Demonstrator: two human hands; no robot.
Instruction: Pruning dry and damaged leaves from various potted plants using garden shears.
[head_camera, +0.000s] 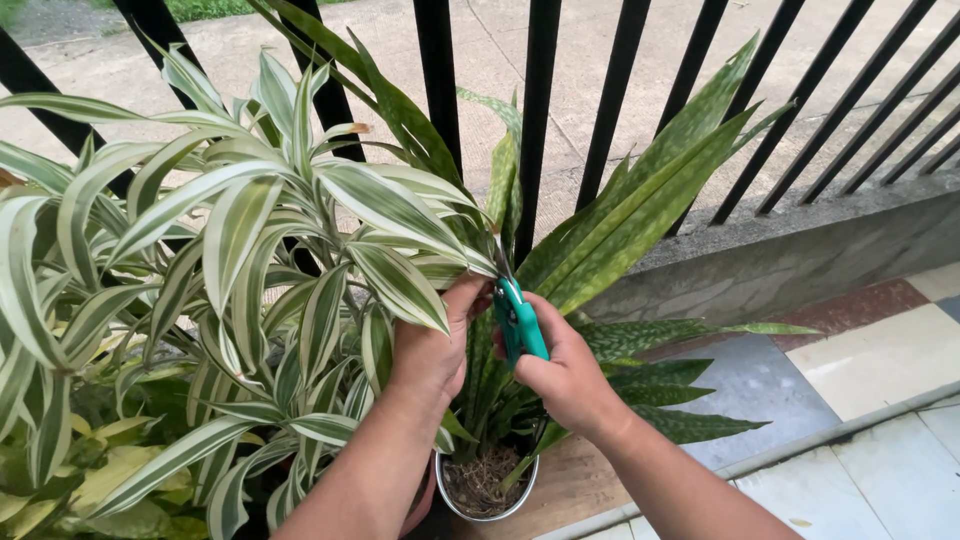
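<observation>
My right hand (568, 378) grips green-handled pruning shears (519, 318), their blades pointing up into the leaves near the railing. My left hand (432, 345) reaches among the leaves just left of the shears, fingers curled around a leaf base. Between the hands rises a plant with long, dark green mottled leaves (640, 210), rooted in a small round metal pot (487, 492). The shears' blade tips are partly hidden by foliage.
A bushy plant with white-and-green striped leaves (230, 260) fills the left side. Black railing bars (535, 110) stand on a low concrete ledge (800, 250) behind. Coloured floor tiles (880, 350) lie to the right, pavement beyond the railing.
</observation>
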